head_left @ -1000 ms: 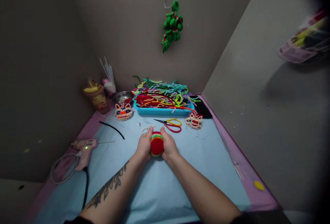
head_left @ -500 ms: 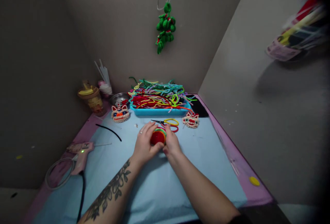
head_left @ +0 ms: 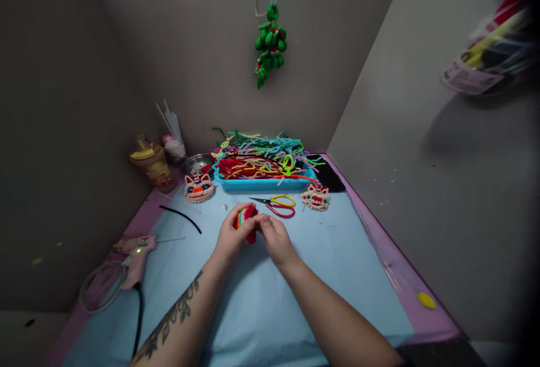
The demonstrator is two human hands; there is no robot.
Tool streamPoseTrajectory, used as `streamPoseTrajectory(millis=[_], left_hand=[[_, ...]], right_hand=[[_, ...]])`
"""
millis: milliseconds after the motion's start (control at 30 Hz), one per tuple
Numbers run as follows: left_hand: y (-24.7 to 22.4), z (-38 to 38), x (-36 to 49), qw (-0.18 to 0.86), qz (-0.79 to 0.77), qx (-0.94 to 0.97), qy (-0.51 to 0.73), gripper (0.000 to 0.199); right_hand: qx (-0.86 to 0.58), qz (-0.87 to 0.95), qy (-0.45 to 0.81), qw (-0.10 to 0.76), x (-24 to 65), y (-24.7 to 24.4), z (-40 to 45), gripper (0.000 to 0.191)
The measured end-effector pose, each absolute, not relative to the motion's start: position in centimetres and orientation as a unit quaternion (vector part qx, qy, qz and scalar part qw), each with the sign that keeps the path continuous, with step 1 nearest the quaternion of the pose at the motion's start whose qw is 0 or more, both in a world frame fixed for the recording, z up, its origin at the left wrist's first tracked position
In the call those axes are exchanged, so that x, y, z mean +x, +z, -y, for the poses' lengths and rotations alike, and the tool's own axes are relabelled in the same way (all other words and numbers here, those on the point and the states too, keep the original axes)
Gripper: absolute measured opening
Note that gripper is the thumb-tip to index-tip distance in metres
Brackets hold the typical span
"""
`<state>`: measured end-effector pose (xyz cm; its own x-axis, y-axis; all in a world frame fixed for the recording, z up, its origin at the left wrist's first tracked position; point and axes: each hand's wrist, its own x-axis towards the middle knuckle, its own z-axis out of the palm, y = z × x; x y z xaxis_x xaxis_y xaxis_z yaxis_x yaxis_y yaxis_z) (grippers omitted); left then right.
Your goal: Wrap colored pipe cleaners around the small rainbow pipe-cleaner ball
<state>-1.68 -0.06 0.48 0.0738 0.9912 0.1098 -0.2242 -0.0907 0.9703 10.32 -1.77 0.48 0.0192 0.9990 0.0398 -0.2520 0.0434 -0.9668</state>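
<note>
My left hand [head_left: 231, 236] is closed round a small red pipe-cleaner piece [head_left: 250, 236] with rainbow stripes, holding it a little above the blue cloth. My right hand [head_left: 276, 238] pinches at the right edge of this piece, thumb and forefinger together; its fingertips meet my left thumb there. The palms hide part of the piece. Just beyond my hands lie scissors [head_left: 283, 211] with one yellow and one red handle loop. Two pale pipe-cleaner animal faces rest farther back, one with blue and orange parts [head_left: 199, 188] at left, one with red parts [head_left: 315, 198] at right.
A blue tray [head_left: 264, 185] heaped with colourful pipe cleaners stands at the back, beside a metal bowl [head_left: 198, 163] and a black phone-like slab [head_left: 329, 175]. At left are a pink glue gun [head_left: 139, 254] with its cord, and a black pipe cleaner [head_left: 181, 218].
The red piece has been turned, so its stripes now face up and left. My right hand has shifted from cupping its side to pinching its edge.
</note>
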Motion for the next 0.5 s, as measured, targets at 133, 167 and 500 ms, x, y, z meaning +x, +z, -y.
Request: streamPoseTrajectory(millis=[133,167,500], left_hand=[[0.5,0.1,-2.0,0.654,-0.341,0.418,0.530,0.052],[0.5,0.2,-1.9,0.673,-0.328,0.424,0.510,0.054],[0.5,0.7,-1.2,0.646,-0.347,0.510,0.449,0.045]], right_hand=[[-0.505,0.552,0.333,0.573,11.2,0.6,1.2,0.028],[-0.517,0.562,0.313,0.565,11.3,0.4,1.0,0.043],[-0.553,0.609,0.225,0.522,11.3,-0.5,1.2,0.056]])
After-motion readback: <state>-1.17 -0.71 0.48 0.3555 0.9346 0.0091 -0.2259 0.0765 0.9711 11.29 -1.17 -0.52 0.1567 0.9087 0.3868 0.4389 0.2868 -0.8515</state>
